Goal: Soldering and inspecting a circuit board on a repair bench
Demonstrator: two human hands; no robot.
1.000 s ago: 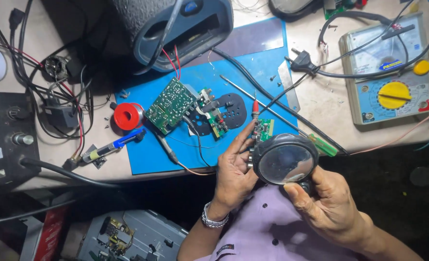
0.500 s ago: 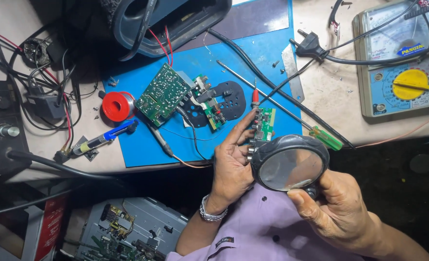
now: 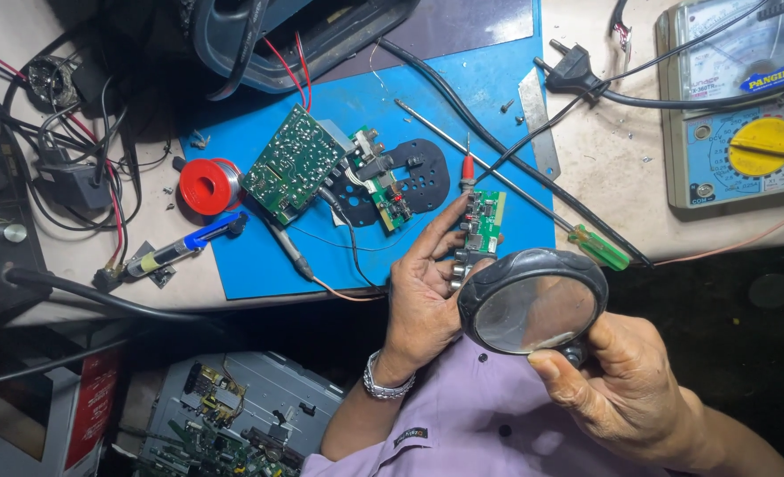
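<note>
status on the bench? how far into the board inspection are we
Done: the speaker case is open and the large green board lies out on the blue mat. In hand: the left hand holds a small green board, and the right hand holds a magnifying glass just below it. Left: soldering iron, solder spool and multimeter lie untouched, so no repair or test shows.

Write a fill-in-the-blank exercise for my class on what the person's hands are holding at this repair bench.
1. The left hand holds a small ____ circuit board.
2. The right hand holds a round ____ below that board.
3. The spool of solder on the blue mat is ____ in colour.

Missing words: green; magnifying glass; red
</note>
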